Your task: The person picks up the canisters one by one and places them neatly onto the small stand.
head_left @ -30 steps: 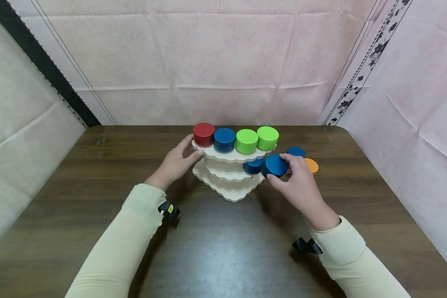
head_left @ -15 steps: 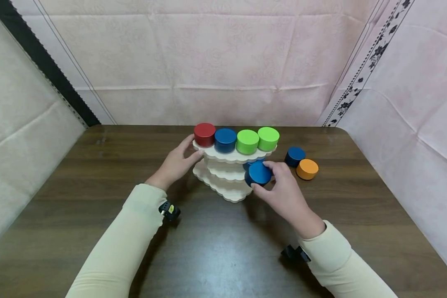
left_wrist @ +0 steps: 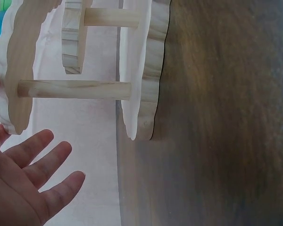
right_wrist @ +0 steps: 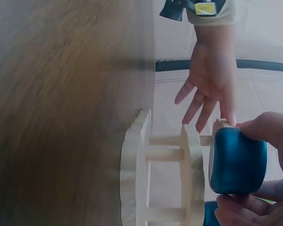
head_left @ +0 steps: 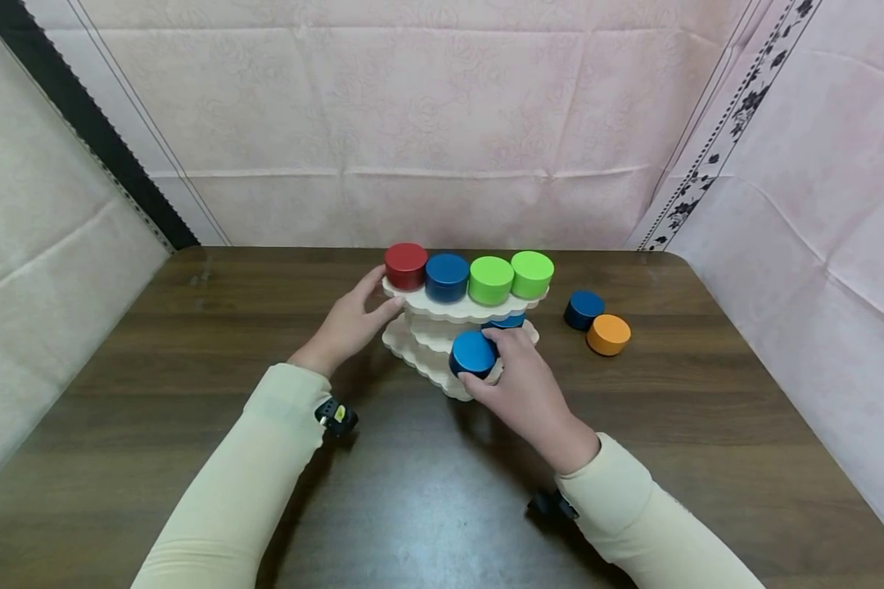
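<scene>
Pale cloth behind (head_left: 442,123), brown wood worktop (head_left: 191,368), and a scalloped white stand (head_left: 421,353) up toward the back of it. The held disc (head_left: 472,352), a blue one, is at the stand's front, below the top tier as the head camera sees it. Right hand (head_left: 526,397) has it pinched by the sides between thumb and fingers, and it looks clear of the middle tier.

Left hand (head_left: 345,327) is at the stand's left corner, thumb and forefinger up against the top tier, other fingers spread. Can't tell if it's gripping or just bracing, but bracing is what I'd want: the stand's top already carries a red disc (head_left: 406,266), a blue one (head_left: 446,278) and two greens (head_left: 490,281), so a bump could slide them.

My tip, assuming it's going on the middle tier: come in level from the stand's front, knuckles low under the top tier, and don't nudge the blue disc (head_left: 504,321) tucked in there. Let go only once it's sitting flat. Spare blue (head_left: 584,310) and orange (head_left: 608,335) can wait right of the stand.
</scene>
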Demonstrator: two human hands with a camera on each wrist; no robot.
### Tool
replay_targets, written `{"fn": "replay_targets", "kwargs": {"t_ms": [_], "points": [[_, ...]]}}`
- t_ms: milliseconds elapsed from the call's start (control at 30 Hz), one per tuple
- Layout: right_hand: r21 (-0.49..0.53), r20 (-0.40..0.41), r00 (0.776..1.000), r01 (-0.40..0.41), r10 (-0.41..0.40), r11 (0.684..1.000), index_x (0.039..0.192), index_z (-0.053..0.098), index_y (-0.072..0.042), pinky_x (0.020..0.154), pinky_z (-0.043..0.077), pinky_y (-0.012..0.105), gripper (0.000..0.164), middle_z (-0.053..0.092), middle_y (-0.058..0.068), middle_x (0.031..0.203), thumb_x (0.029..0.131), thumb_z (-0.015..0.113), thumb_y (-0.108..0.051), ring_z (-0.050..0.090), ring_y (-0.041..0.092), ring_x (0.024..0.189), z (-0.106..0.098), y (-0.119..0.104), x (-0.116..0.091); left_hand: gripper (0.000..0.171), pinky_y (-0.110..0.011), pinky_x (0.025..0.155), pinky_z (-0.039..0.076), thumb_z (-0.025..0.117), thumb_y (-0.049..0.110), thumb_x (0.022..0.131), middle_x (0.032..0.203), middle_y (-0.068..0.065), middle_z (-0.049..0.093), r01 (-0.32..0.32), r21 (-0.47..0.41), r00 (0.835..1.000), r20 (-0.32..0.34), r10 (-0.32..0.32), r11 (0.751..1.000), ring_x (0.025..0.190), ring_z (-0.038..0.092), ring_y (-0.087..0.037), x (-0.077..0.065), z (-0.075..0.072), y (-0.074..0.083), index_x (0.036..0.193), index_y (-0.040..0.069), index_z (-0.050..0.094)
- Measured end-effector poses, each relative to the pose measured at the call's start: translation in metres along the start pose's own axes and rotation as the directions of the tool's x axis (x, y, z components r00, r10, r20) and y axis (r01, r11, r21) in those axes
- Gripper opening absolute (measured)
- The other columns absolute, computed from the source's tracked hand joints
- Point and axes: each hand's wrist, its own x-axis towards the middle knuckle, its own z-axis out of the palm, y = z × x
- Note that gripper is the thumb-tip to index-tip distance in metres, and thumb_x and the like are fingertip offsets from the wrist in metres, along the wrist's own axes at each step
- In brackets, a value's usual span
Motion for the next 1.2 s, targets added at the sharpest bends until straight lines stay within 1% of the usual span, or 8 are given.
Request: {"fn": "replay_targets", "kwargs": {"t_ms": [200,467,567,767,900,1033,1200], "points": [[-0.046,-0.030,1.000,-0.002,0.001,0.999,0.131,0.053,0.003,0.092,0.051,0.046,0.066,0.053,0.018,0.124,0.080,0.079,-0.030,0.052,0.030,0.112,0.011,-0.008,0.005,0.079,-0.061,0.105,0.034,0.051,0.058,0.093,0.155,-0.010,0.032,0.005,-0.003,1.000,-0.001,-0.005,1.000,0.139,0.034,-0.033,0.000,0.002,-0.002,0.156,0.026,0.015],[-0.084,-0.091,0.995,0.023,-0.031,0.996,0.129,0.054,0.004,0.088,0.052,0.044,0.066,0.055,0.019,0.119,0.079,0.081,-0.030,0.052,0.030,0.108,0.020,-0.011,0.010,0.078,-0.061,0.105,0.034,0.050,0.058,0.093,0.154,-0.009,0.033,-0.015,-0.008,1.000,-0.009,0.015,1.000,0.138,0.035,-0.033,0.000,0.002,-0.003,0.156,0.026,0.016],[-0.084,-0.109,0.993,0.034,-0.043,0.996,0.128,0.054,0.004,0.087,0.052,0.043,0.067,0.056,0.018,0.117,0.078,0.082,-0.031,0.052,0.029,0.106,0.022,-0.012,0.012,0.077,-0.061,0.106,0.034,0.050,0.057,0.094,0.154,-0.009,0.033,-0.021,-0.011,1.000,-0.002,0.021,1.000,0.138,0.035,-0.032,0.000,0.001,-0.002,0.156,0.026,0.015],[-0.045,-0.148,0.986,0.070,-0.076,0.997,0.124,0.055,0.001,0.089,0.052,0.041,0.062,0.057,0.015,0.116,0.076,0.083,-0.028,0.053,0.027,0.105,0.028,-0.011,0.016,0.077,-0.061,0.105,0.034,0.050,0.056,0.094,0.155,-0.008,0.032,-0.019,-0.022,1.000,-0.001,0.019,1.000,0.138,0.035,-0.031,-0.001,0.002,-0.002,0.156,0.027,0.015],[-0.052,-0.185,0.977,0.096,-0.104,0.994,0.121,0.056,0.000,0.089,0.052,0.041,0.060,0.058,0.014,0.115,0.075,0.084,-0.027,0.053,0.027,0.105,0.032,-0.010,0.018,0.077,-0.060,0.105,0.035,0.050,0.057,0.093,0.156,-0.006,0.031,-0.011,-0.023,1.000,-0.005,0.011,1.000,0.138,0.035,-0.030,-0.001,0.002,-0.002,0.156,0.028,0.015],[-0.096,-0.206,0.970,0.110,-0.128,0.989,0.118,0.058,0.000,0.086,0.053,0.040,0.055,0.058,0.014,0.112,0.077,0.082,-0.027,0.053,0.026,0.102,0.035,-0.010,0.019,0.077,-0.060,0.105,0.035,0.050,0.056,0.094,0.156,-0.006,0.030,-0.012,-0.023,1.000,-0.007,0.012,1.000,0.139,0.035,-0.029,-0.001,0.002,-0.002,0.156,0.028,0.016],[-0.139,-0.225,0.965,0.107,-0.137,0.984,0.116,0.059,0.000,0.083,0.054,0.038,0.048,0.058,0.015,0.107,0.081,0.079,-0.026,0.055,0.025,0.098,0.038,-0.010,0.020,0.077,-0.061,0.105,0.034,0.050,0.056,0.093,0.156,-0.007,0.031,-0.020,-0.022,1.000,-0.002,0.020,1.000,0.139,0.035,-0.030,-0.001,0.002,-0.002,0.156,0.028,0.015]]}}
